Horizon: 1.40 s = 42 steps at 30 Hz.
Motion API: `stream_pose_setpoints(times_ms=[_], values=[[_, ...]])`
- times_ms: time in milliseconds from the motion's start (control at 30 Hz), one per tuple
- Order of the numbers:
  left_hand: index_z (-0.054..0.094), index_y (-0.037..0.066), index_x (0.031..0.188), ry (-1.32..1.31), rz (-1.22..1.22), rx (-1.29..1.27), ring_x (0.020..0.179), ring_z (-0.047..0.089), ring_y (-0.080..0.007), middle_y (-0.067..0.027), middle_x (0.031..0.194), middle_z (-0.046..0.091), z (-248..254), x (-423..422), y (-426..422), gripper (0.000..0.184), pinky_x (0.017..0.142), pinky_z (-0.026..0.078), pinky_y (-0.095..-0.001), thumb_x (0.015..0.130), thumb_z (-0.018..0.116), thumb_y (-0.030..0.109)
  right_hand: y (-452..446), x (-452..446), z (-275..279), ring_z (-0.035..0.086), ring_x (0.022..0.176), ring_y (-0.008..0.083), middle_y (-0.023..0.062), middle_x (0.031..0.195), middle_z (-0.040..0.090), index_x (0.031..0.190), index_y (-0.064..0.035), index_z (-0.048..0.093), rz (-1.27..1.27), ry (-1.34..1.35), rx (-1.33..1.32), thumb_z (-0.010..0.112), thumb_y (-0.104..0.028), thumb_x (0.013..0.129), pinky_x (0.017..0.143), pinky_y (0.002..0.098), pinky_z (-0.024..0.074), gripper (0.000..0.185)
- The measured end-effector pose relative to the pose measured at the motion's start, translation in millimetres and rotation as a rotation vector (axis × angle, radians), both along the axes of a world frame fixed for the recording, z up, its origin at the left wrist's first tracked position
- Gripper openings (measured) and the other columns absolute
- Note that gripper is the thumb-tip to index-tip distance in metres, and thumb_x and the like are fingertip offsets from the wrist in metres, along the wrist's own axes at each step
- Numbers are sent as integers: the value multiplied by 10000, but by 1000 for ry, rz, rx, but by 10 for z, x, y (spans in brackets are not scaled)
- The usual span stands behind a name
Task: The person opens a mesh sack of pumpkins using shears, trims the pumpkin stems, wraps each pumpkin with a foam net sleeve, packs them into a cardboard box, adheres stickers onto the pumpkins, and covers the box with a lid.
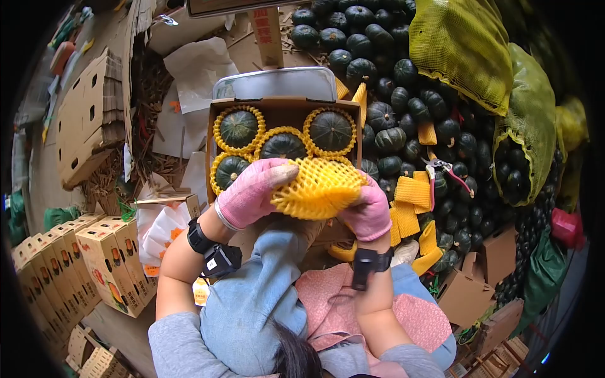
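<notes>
Both my hands wear pink gloves. Between them is a yellow foam net sleeve [318,188]; my left hand [255,192] grips its left end, thumb on top, and my right hand [370,211] closes round its right end. No dark green shows through the mesh, and I cannot tell whether anything is inside. Just beyond my hands, an open cardboard box [283,107] holds several dark green pumpkins in yellow foam nets, among them a pumpkin [239,128] at the far left and another pumpkin [331,131] at the far right. The sleeve and my hands hide the box's near part.
Loose pumpkins [384,116] pile up on the right, with flat yellow foam nets [409,195] and pink-handled pruning shears [449,173] lying on them. Green mesh sacks [463,50] stand behind. Folded cartons [91,116] and printed boxes [116,264] are at left. A metal tray [275,85] sits behind the box.
</notes>
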<state>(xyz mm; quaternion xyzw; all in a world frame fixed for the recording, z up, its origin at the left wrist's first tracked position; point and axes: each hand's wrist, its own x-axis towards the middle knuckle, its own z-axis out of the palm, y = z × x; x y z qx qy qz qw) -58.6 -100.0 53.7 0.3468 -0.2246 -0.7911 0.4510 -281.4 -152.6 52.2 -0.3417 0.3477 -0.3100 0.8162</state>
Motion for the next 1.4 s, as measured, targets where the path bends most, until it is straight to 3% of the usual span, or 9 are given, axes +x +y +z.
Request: stream_pose_setpoints(times_ms=[133, 267, 367, 600, 733, 1000, 1100, 1233, 1400], values=[[516, 18, 1207, 86, 83, 1, 1030, 567, -120, -49, 1138, 598, 14, -160, -22, 319, 921, 447, -279, 959, 529, 217, -122, 167, 3, 596, 1033, 171, 108, 1191, 556, 1261, 38, 402, 24, -276, 381, 530, -24, 874, 895, 308, 492, 413], [465, 24, 1233, 31, 300, -40, 1030, 534, -97, -41, 1132, 567, -43, -288, -111, 337, 904, 437, -264, 962, 531, 215, -116, 517, -121, 582, 855, 162, 64, 1028, 573, 1216, -72, 385, -104, 738, -332, 646, -45, 831, 721, 301, 508, 466], [347, 51, 1303, -479, 541, -282, 1008, 525, -144, -73, 1106, 521, -233, -233, -211, 390, 921, 414, -264, 945, 500, 75, -199, 544, -32, 563, 945, 173, 64, 1084, 544, 1238, -40, 409, -71, 222, -44, 583, -241, 925, 764, 306, 513, 411], [325, 58, 1332, -317, 670, -213, 1111, 493, -173, -93, 1172, 499, -151, -116, -310, 412, 994, 377, -301, 960, 482, 140, -479, 722, -49, 505, 1096, 187, 127, 1216, 507, 1342, -38, 420, 296, 179, -351, 572, -413, 920, 972, 306, 401, 585], [414, 5, 1262, -273, 602, -236, 1120, 484, -162, -93, 1185, 504, -135, -76, -298, 334, 1003, 367, -290, 974, 470, 167, -465, 716, -344, 567, 1011, 222, 171, 1103, 563, 1244, -53, 510, 89, 589, -837, 619, -271, 896, 910, 303, 443, 424], [400, 51, 1249, -272, 466, -235, 1123, 500, -185, -108, 1187, 508, -147, -104, -249, 408, 994, 399, -319, 894, 599, 65, -445, 745, -108, 616, 732, 134, 130, 775, 635, 980, -12, 572, -33, 661, -656, 694, -120, 770, 690, 282, 496, 265], [373, 59, 1243, -335, 489, -221, 1104, 507, -176, -113, 1170, 510, -153, -101, -252, 407, 971, 416, -315, 900, 591, 67, -442, 747, -77, 618, 768, 124, 118, 809, 641, 985, -5, 565, -42, 676, -639, 692, -122, 782, 711, 275, 496, 267], [385, 69, 1206, -317, 714, -210, 1066, 498, -145, -84, 1124, 504, -168, -125, -308, 367, 941, 426, -297, 898, 585, 50, -486, 627, 0, 557, 1002, 134, 60, 1166, 565, 1239, -5, 478, 215, -18, 89, 661, -180, 857, 769, 264, 494, 458], [459, 21, 1161, -1179, 702, -514, 919, 584, -251, -115, 1110, 572, -460, 168, -424, 319, 847, 465, -322, 895, 598, 129, -584, 908, -267, 627, 945, 318, 190, 1042, 619, 1141, -38, 544, 23, 496, -778, 610, -52, 779, 844, 345, 494, 368]])
